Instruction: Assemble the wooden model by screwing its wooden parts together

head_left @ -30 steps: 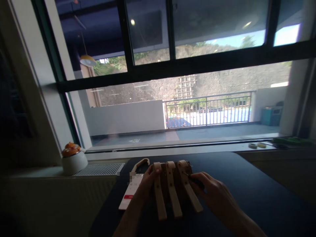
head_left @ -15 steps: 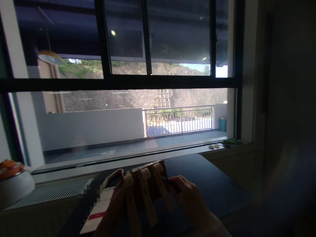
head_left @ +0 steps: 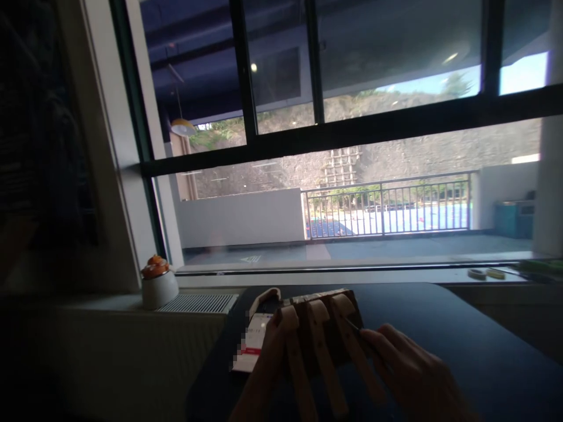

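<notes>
Head view: the landmark is the brown board [head_left: 336,343], which lies over the near part of the dark table [head_left: 444,328]; whether its underside rests flat cannot be told. Three pale strips [head_left: 323,351] loop over the board's far edge and run past its near edge. The left hand [head_left: 272,346] is closed at the board's left edge, thumb by the leftmost strip's loop; its fingers behind are hidden. The right hand [head_left: 404,351], at the board's right side, has its fingers pinched round a thin dark tool [head_left: 354,326]. The tip points at the rightmost strip, though actual contact cannot be confirmed

Risks, as judged: the tip could skid off the narrow strip and mark the board, should pressure come at a slant. With the visible hold on the left, a push at the right could swivel the board. Dim light could cause a misplaced tip. The white sheet [head_left: 255,341], left of the board and beside the left forearm, could be nudged by an elbow shift
</notes>
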Demonstrator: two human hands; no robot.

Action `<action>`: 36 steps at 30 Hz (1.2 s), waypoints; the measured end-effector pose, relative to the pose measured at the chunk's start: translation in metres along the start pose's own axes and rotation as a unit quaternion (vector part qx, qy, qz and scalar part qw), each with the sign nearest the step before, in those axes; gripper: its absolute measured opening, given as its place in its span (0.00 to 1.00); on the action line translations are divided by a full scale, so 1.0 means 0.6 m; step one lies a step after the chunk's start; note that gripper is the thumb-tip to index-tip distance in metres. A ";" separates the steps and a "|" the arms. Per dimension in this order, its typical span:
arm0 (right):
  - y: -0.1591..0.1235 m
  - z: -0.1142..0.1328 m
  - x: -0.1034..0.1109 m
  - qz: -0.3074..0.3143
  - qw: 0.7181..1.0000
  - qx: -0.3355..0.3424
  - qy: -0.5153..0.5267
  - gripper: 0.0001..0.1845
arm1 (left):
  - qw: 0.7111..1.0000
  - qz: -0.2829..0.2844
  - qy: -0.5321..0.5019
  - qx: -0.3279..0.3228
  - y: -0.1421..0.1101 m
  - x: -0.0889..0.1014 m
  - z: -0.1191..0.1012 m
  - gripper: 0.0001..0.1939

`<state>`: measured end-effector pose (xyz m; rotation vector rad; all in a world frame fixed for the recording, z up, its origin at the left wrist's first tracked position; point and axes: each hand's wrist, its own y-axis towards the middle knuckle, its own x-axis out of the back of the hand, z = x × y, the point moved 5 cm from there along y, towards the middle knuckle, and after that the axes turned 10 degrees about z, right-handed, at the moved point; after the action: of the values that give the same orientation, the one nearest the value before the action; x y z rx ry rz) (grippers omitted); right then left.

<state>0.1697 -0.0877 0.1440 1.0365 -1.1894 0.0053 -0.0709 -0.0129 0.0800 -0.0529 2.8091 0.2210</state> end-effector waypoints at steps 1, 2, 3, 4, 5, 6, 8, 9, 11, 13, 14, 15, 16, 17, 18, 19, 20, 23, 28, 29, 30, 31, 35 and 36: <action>0.006 -0.002 -0.006 0.017 1.000 -0.015 0.007 0.11 | 1.000 0.026 -0.003 0.009 0.006 -0.001 0.013 0.24; 0.012 -0.006 -0.013 0.038 0.999 -0.033 0.017 0.11 | 0.998 0.045 -0.005 0.034 0.013 0.000 0.029 0.24; 0.016 -0.012 -0.019 0.058 0.997 -0.051 0.029 0.10 | 0.996 0.054 -0.003 0.069 0.020 0.002 0.047 0.24; 0.018 -0.021 -0.023 0.074 0.994 -0.072 0.041 0.10 | 0.993 0.050 0.004 0.103 0.026 0.006 0.064 0.24; 0.018 -0.031 -0.025 0.084 0.991 -0.094 0.055 0.09 | 0.991 0.045 0.019 0.124 0.033 0.011 0.078 0.24; 0.015 -0.044 -0.024 0.087 0.987 -0.117 0.070 0.10 | 0.989 0.045 0.047 0.131 0.039 0.016 0.087 0.23; 0.004 -0.074 -0.022 0.079 0.977 -0.167 0.106 0.11 | 0.986 0.038 0.108 0.122 0.049 0.026 0.093 0.22; -0.004 -0.088 -0.024 0.075 0.970 -0.191 0.128 0.12 | 0.984 0.036 0.134 0.114 0.050 0.031 0.091 0.22; -0.022 -0.113 -0.034 0.075 0.952 -0.232 0.183 0.15 | 0.980 0.027 0.170 0.102 0.045 0.038 0.079 0.21; -0.039 -0.128 -0.053 0.079 0.928 -0.263 0.250 0.18 | 0.972 0.026 0.218 0.086 0.032 0.041 0.056 0.21; -0.047 -0.132 -0.065 0.080 0.914 -0.280 0.284 0.21 | 0.959 0.034 0.271 0.071 0.024 0.040 0.041 0.21; -0.054 -0.133 -0.076 0.083 0.899 -0.295 0.313 0.23 | 0.941 0.036 0.332 0.048 0.017 0.037 0.024 0.21; -0.058 -0.132 -0.086 0.088 0.889 -0.304 0.330 0.24 | 0.923 0.028 0.384 0.022 0.011 0.036 0.006 0.21; -0.060 -0.128 -0.094 0.096 0.884 -0.308 0.338 0.25 | 0.902 0.007 0.432 -0.004 0.007 0.035 -0.012 0.22; -0.059 -0.124 -0.099 0.110 0.885 -0.302 0.338 0.25 | 0.881 -0.012 0.473 -0.027 0.005 0.033 -0.029 0.22; -0.056 -0.118 -0.102 0.126 0.889 -0.290 0.332 0.24 | 0.864 -0.023 0.502 -0.043 0.006 0.031 -0.042 0.23; -0.050 -0.113 -0.102 0.140 0.895 -0.274 0.323 0.23 | 0.855 -0.027 0.515 -0.054 0.010 0.028 -0.052 0.23; -0.018 -0.107 -0.088 0.150 0.917 -0.239 0.282 0.19 | 0.860 -0.012 0.504 -0.076 0.033 0.019 -0.071 0.27; 0.042 -0.090 -0.066 0.178 0.945 -0.174 0.211 0.13 | 0.867 0.212 0.449 0.040 0.088 -0.029 -0.055 0.40; 0.045 -0.088 -0.067 0.182 0.947 -0.167 0.205 0.13 | 0.860 0.235 0.446 0.074 0.097 -0.035 -0.054 0.41; 0.041 -0.089 -0.070 0.177 0.947 -0.172 0.205 0.14 | 0.857 0.230 0.449 0.107 0.105 -0.035 -0.054 0.41; 0.032 -0.094 -0.074 0.166 0.945 -0.184 0.214 0.14 | 0.861 0.218 0.441 0.127 0.110 -0.032 -0.057 0.41; -0.031 -0.134 -0.106 0.049 0.906 -0.276 0.316 0.21 | 0.911 0.122 0.387 0.072 0.095 0.011 -0.064 0.37; -0.045 -0.140 -0.119 0.034 0.889 -0.290 0.352 0.22 | 0.928 0.058 0.365 0.035 0.082 0.033 -0.065 0.34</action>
<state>0.2154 -0.0121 0.0729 0.3894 -0.4971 0.0706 -0.1047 0.0295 0.1174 0.0649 3.5690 0.1452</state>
